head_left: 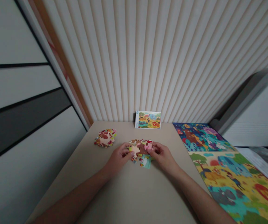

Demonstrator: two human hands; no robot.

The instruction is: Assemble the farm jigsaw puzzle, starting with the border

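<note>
Left hand: thumb and fingers pinched on a cream-and-brown puzzle piece. Right hand: pinched on a pink-and-brown piece — cannot tell whether the two are joined. Both sit in front of the standing picture. Loose pieces below them; second heap front-left of the standing picture, on the counter. Colourful animal sheets — to its right.

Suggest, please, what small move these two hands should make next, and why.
The left hand pinches a cream piece and the right hand a pink piece, close to each other, so I would probably bring the two edge to edge to check the fit. Whether their edges match is too small to tell. A teal piece shows just below them in the view.
</note>
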